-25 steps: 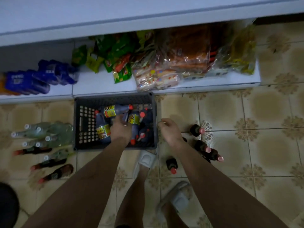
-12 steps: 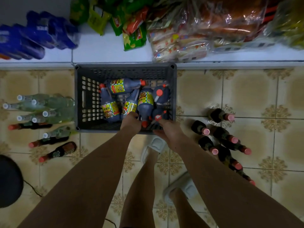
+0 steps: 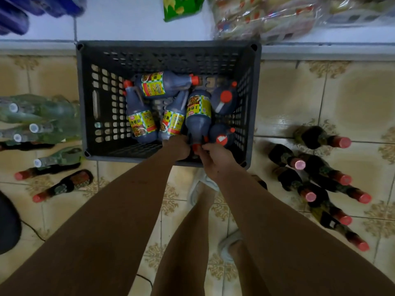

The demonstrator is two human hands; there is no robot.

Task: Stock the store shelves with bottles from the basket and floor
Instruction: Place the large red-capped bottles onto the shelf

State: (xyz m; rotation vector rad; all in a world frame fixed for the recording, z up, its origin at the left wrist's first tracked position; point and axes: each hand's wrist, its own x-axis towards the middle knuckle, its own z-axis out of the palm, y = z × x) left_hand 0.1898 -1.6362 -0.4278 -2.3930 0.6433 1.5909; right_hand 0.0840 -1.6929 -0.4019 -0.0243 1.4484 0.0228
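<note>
A dark grey basket (image 3: 98,99) stands on the tiled floor against the bottom shelf (image 3: 132,24). Several dark sauce bottles with red caps and yellow labels lie inside it. My left hand (image 3: 178,146) curls around the lower end of one labelled bottle (image 3: 172,122). My right hand (image 3: 215,159) pinches the red-capped neck of the middle bottle (image 3: 197,116), which lies with its cap towards me. Both hands are at the basket's near wall.
Green glass bottles (image 3: 38,116) and dark red-capped bottles (image 3: 62,184) lie on the floor at left. Several more dark bottles (image 3: 316,174) stand at right. Snack bags (image 3: 181,5) and blue packs (image 3: 12,18) fill the shelf. My feet in white slippers (image 3: 198,189) are below the basket.
The view dropped and closed in on the basket. My right hand moved from the floor beside the basket into it and took the middle bottle's neck. My left hand drew back to the near wall.
</note>
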